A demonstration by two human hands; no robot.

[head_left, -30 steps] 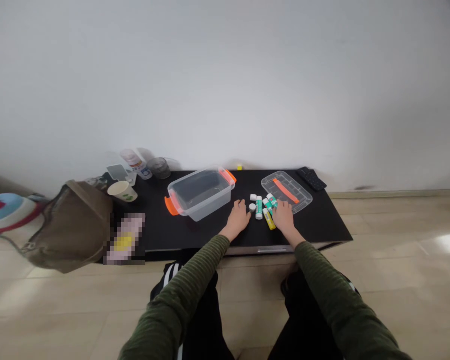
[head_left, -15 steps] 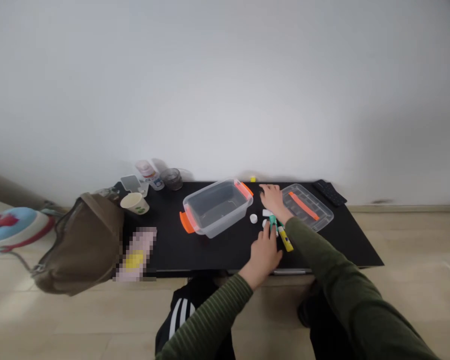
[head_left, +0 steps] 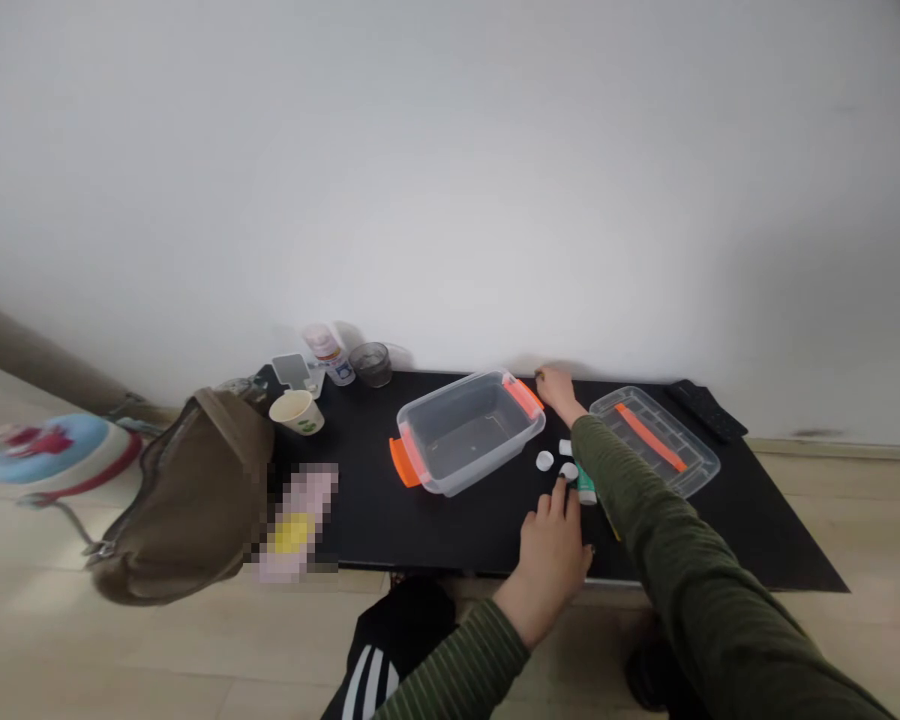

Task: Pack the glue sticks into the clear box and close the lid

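Observation:
My right hand [head_left: 557,390] reaches to the table's back edge by the wall, its fingers drawn together where a small yellow piece sat; that piece is now hidden by the fingers. My left hand [head_left: 549,545] is low over the front of the table with fingers stretched out, holding nothing. Its fingertips are close to a white round cap [head_left: 568,471] and a green-and-white tube [head_left: 586,486]. Another white cap [head_left: 544,461] lies just left of these. A white piece [head_left: 565,447] shows behind them. My right sleeve mostly covers a yellow tube.
A clear plastic box [head_left: 450,482] with orange latches stands left of my hands. Its lid [head_left: 701,470] lies to the right, beside a black remote-like object [head_left: 701,410]. Leftward are a paper cup [head_left: 298,413], a bottle [head_left: 330,355], a glass bowl [head_left: 371,365] and a brown bag [head_left: 195,500].
My right hand has moved back toward the wall, and its fingers have closed over the small yellow piece. My left hand stays by the caps. The view has shifted, so the table appears farther right.

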